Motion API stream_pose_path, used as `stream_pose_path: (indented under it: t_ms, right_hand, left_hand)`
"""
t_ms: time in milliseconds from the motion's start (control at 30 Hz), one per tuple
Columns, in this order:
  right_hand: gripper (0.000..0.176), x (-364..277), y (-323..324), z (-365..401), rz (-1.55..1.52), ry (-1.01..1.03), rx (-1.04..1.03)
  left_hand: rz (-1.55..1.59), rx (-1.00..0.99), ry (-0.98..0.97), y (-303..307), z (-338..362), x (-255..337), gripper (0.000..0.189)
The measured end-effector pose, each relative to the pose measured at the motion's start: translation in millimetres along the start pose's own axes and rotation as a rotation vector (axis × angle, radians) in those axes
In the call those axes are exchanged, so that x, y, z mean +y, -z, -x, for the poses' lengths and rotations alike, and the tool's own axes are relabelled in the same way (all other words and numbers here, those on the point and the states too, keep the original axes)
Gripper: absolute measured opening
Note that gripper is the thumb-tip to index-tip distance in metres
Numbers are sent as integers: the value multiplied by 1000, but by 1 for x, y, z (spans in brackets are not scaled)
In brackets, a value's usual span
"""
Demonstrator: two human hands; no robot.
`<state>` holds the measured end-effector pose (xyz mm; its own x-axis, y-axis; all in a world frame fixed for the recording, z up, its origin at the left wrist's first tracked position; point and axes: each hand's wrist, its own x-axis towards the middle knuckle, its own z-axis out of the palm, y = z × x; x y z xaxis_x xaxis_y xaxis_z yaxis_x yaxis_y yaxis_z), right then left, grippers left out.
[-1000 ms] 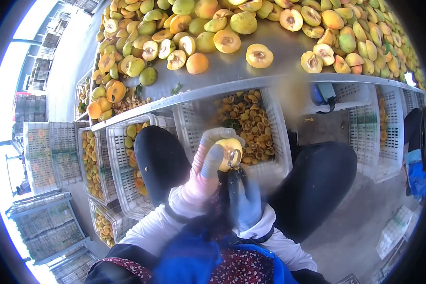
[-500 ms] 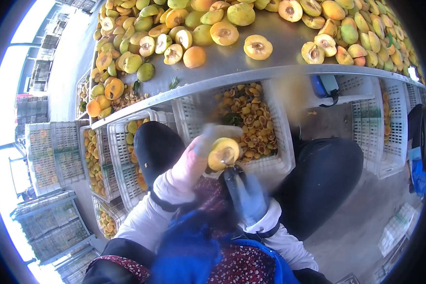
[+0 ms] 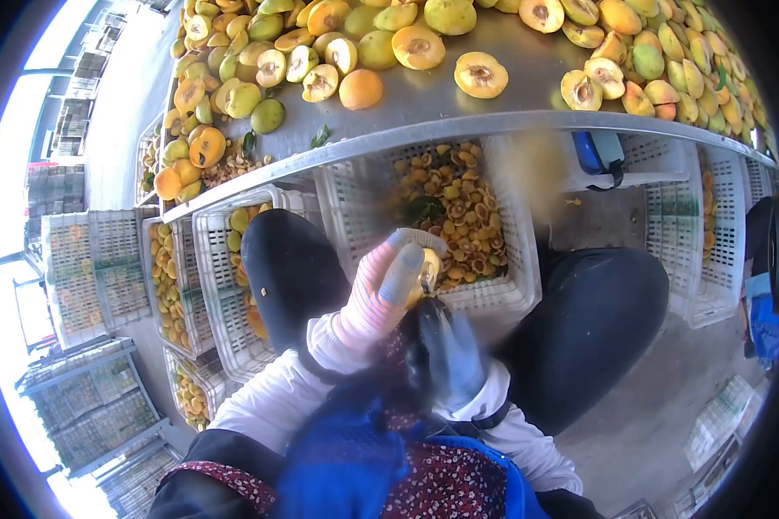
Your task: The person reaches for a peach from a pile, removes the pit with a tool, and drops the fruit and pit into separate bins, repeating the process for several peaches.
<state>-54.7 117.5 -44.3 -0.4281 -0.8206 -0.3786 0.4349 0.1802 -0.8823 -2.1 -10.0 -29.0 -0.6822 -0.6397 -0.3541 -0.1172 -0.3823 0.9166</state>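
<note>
My left hand [image 3: 379, 292], in a pale glove with greyish fingertips, is closed around a yellow peach half [image 3: 428, 268]. Its fingers cover most of the fruit, leaving the edge facing right in sight. Just below, my gloved right hand [image 3: 459, 359] grips a dark-handled pitting tool [image 3: 425, 333]. The tool's tip meets the cut side of the peach half; its exact shape is blurred. Beneath both hands stands a white crate [image 3: 521, 233] of scooped-out peach centres and pits [image 3: 472, 216].
A metal table [image 3: 389, 121] ahead carries many halved peaches [image 3: 480, 75], heaped left and right. Crates of peach pieces [image 3: 225, 298] stand left of my knees, with stacked crates [image 3: 95, 277] beyond. A blue object with a strap [image 3: 590, 154] lies under the table edge.
My left hand has turned the peach half, so its cut face shows less and my fingers now cover more of it. The right hand with the tool stays close against it.
</note>
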Motion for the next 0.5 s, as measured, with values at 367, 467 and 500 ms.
stream_pose_path:
  t_ms: [367,467,500]
  right_hand:
    - [20,-35,3,-19,-476,-291,215]
    - [23,-40,6,-20,-412,-246,178]
    - [24,-38,7,-19,-351,-195,186]
  left_hand:
    - [-50,143,-181,-12,13,6,41]
    - [-106,79,-137,-8,22,6,51]
    - [-126,57,-135,-7,25,9,50]
